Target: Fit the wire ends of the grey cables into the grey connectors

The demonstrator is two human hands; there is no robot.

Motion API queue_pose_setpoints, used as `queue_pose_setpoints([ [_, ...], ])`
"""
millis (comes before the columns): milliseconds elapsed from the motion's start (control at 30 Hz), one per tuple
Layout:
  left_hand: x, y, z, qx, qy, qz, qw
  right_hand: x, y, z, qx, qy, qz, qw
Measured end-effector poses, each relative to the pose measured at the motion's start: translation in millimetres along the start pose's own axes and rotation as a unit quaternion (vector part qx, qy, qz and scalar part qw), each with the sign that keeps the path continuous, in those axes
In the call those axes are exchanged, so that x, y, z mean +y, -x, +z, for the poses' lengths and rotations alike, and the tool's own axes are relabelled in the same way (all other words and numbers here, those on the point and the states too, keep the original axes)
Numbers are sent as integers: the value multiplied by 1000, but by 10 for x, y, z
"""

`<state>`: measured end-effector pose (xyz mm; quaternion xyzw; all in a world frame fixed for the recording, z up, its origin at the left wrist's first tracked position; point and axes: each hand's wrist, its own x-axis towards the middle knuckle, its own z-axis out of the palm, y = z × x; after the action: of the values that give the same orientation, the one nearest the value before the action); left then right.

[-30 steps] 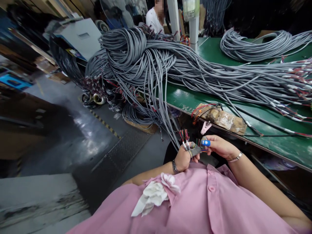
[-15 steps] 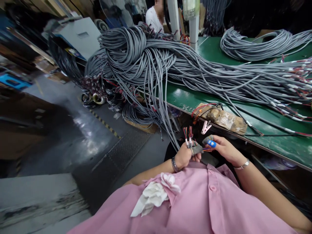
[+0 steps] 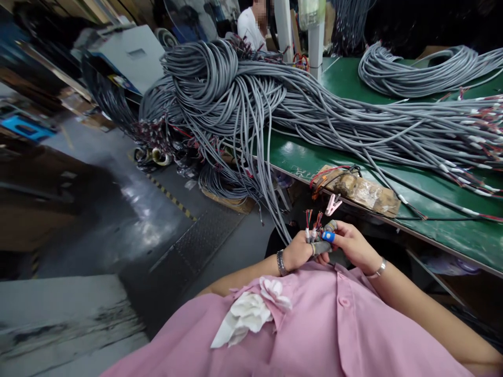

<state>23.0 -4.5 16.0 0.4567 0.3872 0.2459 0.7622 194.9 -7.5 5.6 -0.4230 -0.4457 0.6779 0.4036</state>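
My left hand (image 3: 301, 252) is closed around the ends of several grey cables (image 3: 275, 201), which run down to it from the pile on the bench. Above its fingers stick up the stripped cable ends (image 3: 313, 229), with white bands and thin coloured wires. Close against it, my right hand (image 3: 349, 242) pinches at the wire ends, thumb and forefinger nearly together. A blue band wraps its thumb, and grey covers sit on fingertips of both hands. Exactly which wires lie between the right fingertips is hidden.
A large heap of grey cables (image 3: 220, 99) lies across the green bench (image 3: 294, 152). At its edge are a taped block (image 3: 356, 189) and a pink clip (image 3: 333, 204). Another cable coil (image 3: 424, 70) rests farther back. Beyond the bench is a person in white (image 3: 251, 29).
My right hand has moved left, from a little apart to right against the wire ends at my left hand. The left hand still grips the cables. The whole view has shifted slightly.
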Motion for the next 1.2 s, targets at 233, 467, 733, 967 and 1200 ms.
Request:
queue_pose_setpoints([
  [233, -114, -21, -34, 109, 114, 38, 987, 18, -117, 46, 34, -24, 7, 999],
  [467, -113, -36, -47, 191, 184, 66, 962, 16, -139, 116, 59, -61, 21, 996],
  [733, -116, -50, -102, 217, 180, 94, 955, 40, -158, 134, 47, -31, 9, 998],
  [967, -91, -83, -98, 226, 185, 104, 951, 22, -34, 118, 16, 21, -8, 1000],
  [1200, 9, -47, -98, 155, 165, 83, 970, 96, -99, -200, 56, -150, 39, 986],
])
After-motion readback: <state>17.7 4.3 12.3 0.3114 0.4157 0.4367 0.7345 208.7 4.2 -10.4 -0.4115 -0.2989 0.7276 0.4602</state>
